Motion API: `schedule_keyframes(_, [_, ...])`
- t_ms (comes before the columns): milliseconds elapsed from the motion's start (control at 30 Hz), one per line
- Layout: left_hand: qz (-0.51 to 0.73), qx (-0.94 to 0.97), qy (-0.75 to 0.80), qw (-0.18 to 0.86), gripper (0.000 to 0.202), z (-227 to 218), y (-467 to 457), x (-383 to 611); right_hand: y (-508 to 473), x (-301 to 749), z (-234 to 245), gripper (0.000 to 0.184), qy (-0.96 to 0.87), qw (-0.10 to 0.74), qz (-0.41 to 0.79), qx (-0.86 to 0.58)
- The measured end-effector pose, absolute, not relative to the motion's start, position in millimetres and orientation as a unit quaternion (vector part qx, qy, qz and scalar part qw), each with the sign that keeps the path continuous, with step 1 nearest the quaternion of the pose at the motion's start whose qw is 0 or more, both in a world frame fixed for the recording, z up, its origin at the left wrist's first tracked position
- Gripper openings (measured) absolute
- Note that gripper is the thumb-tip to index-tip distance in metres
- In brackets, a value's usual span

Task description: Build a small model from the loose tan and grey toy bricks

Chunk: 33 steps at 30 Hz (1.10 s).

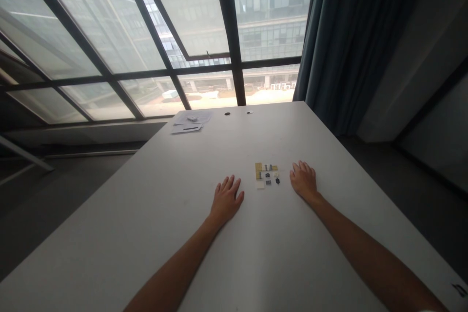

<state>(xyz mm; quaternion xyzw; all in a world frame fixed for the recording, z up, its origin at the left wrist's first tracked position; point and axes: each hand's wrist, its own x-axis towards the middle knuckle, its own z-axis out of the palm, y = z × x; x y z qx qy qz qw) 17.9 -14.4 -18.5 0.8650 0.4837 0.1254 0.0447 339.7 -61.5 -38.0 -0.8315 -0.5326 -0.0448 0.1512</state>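
Observation:
My left hand (225, 201) lies flat on the white table, fingers spread, holding nothing. To the right of the small parts, my right hand (303, 179) rests on the table with its fingers apart and nothing in them. Between the hands sits a group of small building-brick-like pieces: a yellow L-shaped plate (259, 167) with grey pieces on it, a white flat piece (260, 186), a grey piece (268, 183), a small black piece (277, 181), a dark piece (267, 175) and a pale piece (276, 174). Neither hand touches them.
The white table (146, 214) stretches to the windows. Papers (187, 128) with a small white object (192, 118) on them lie at its far left. Two round holes are near the far edge, one of them dark (227, 114). A blue curtain (340, 58) hangs at right.

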Motion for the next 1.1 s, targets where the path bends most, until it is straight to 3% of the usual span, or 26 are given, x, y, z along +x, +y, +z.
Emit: schedule_keyframes(1100, [0.120,0.864,0.488,0.036,0.053,-17.1,-13.7,18.6,-61.2,338.9,-36.8,0.043,-0.530,0.160,-0.048,-0.831])
